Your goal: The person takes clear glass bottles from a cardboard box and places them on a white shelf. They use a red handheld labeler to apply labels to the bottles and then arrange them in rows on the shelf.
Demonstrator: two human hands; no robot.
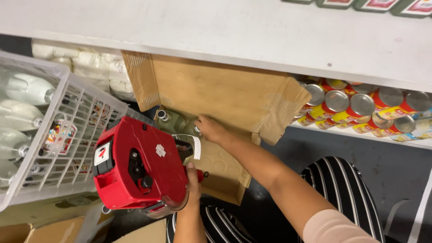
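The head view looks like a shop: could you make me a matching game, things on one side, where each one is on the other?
Things:
1. red label gun
2. tins
3. clear bottles
4. cardboard box

Places:
A. in the white wire basket
B. on the low shelf at right
C. in the left hand
D. open under the white shelf, right hand reaching in

Pairs: 1-C, 2-B, 3-A, 4-D

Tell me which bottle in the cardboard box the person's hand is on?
The right hand grips the cap of the bottle nearer the box's middle. The other bottle, further left with a silver cap, stands untouched.
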